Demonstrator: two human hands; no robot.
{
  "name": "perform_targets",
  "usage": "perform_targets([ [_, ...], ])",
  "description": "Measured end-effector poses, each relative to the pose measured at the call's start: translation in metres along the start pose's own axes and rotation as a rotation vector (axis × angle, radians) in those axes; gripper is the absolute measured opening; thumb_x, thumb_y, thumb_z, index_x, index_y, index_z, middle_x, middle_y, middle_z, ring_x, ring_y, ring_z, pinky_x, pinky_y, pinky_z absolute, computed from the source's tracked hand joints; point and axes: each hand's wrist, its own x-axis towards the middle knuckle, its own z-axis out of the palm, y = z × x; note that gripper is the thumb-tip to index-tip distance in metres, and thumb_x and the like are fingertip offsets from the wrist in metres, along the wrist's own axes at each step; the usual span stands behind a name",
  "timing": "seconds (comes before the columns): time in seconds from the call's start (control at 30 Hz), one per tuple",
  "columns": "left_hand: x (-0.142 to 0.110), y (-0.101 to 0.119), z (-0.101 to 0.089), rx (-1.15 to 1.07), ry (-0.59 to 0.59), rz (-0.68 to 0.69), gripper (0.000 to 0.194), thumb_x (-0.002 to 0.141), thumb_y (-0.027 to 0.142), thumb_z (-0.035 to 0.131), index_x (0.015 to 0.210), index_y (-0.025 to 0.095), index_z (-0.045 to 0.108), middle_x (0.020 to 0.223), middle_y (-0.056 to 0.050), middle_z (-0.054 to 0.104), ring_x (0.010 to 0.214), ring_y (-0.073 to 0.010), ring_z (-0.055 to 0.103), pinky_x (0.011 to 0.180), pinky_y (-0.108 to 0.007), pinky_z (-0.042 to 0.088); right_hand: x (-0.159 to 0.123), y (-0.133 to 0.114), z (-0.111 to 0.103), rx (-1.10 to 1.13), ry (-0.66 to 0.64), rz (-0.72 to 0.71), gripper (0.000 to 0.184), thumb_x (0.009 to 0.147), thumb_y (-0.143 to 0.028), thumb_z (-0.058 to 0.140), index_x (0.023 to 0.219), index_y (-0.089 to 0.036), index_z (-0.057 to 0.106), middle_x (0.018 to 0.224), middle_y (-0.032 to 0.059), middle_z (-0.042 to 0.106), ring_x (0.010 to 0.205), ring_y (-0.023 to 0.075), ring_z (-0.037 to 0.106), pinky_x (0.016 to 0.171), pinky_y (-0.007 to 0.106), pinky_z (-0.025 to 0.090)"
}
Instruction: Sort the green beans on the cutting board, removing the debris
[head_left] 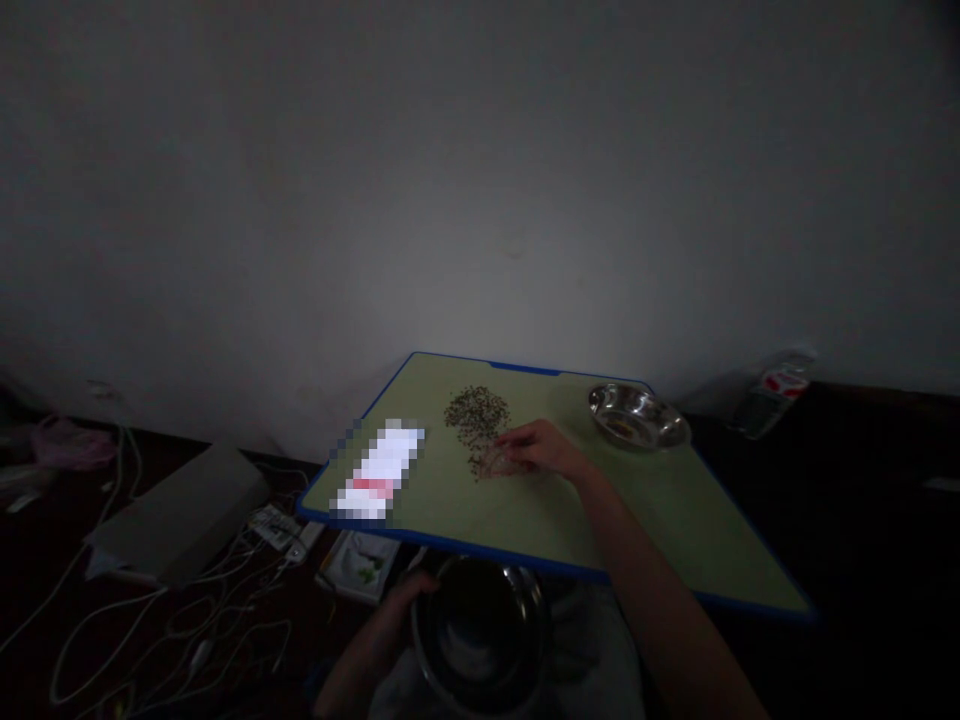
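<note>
Steel, by its shine, makes the deep bowl (527,600) at the left hand (409,597); that hand is clamped on the near-side rim w/ the thumb over the edge, fingers out of sight beneath; bowl sits below the table edge, over the lap; prob. stiff, fairly light and a bit slippery if wet, so best held at the rim w/ fingers spread under the wall.

Dark, seed-like bits (476,412) lie loose on the green table (450,510), just beyond the fingertips of the right hand (541,447) and off to its left; each is prob. dry, v. light, hard and quick to roll, so best taken by fingertip pinch or swept in small lots. Right fingers are bent and drawn together on a clear piece (493,460), prob. thin plastic; likely near weightless, bendy and easily crushed; side edges are the safer hold.

Shallow metal bowl (645,430) rests on the table, beyond the right hand and to its right; prob. rigid, w/ the rim as a handy grip.

Hard to make out: clear piece's shape, cup or film; exact kind of bits; contents of the left-hand bowl, lost in shadow, its bottom cut off by the frame; bright patch (382,470) left of the right hand is pixelated, so no detail.
</note>
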Motion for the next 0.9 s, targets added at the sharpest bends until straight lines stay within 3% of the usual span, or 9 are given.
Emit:
perform_targets([
  [0.37,-0.005,0.005,0.007,0.003,0.01,0.024,0.009,0.059,0.025,0.063,0.057,0.016,0.063,0.053,0.0,0.067,0.059,-0.0177,0.06,0.064,-0.028,0.041,0.001,-0.006,0.01,-0.099,0.028,-0.094,0.032,0.067,-0.024,0.059,0.096,-0.014,0.07,0.053,-0.0021,0.057,0.046,0.0071,0.042,0.047,0.019,0.034],
  [0.5,-0.004,0.003,0.005,0.012,-0.001,-0.014,0.013,0.062,0.026,0.059,0.061,0.015,0.065,0.057,-0.003,0.069,0.06,-0.0186,0.06,0.065,-0.029,0.042,0.0,-0.004,0.003,-0.036,0.049,-0.04,0.034,0.067,-0.024,0.058,0.096,-0.011,0.07,0.051,-0.0017,0.056,0.043,0.0068,0.041,0.045,0.019,0.033],
  [0.63,-0.004,0.004,0.001,0.002,-0.009,0.049,0.009,0.062,0.023,0.06,0.064,0.017,0.065,0.055,0.001,0.067,0.062,-0.0189,0.06,0.065,-0.028,0.041,-0.002,-0.002,-0.008,-0.042,0.097,0.023,0.033,0.065,-0.02,0.058,0.094,-0.011,0.071,0.052,-0.0009,0.058,0.044,0.0075,0.044,0.045,0.019,0.035],
  [0.9,-0.003,0.011,-0.003,0.037,0.054,0.028,0.012,0.053,0.028,0.067,0.061,0.02,0.064,0.054,0.0,0.066,0.072,-0.0255,0.061,0.069,-0.033,0.041,-0.002,-0.001,-0.007,-0.16,0.086,-0.047,0.03,0.065,-0.02,0.058,0.09,-0.015,0.072,0.048,-0.003,0.056,0.044,0.0077,0.044,0.046,0.019,0.034],
])
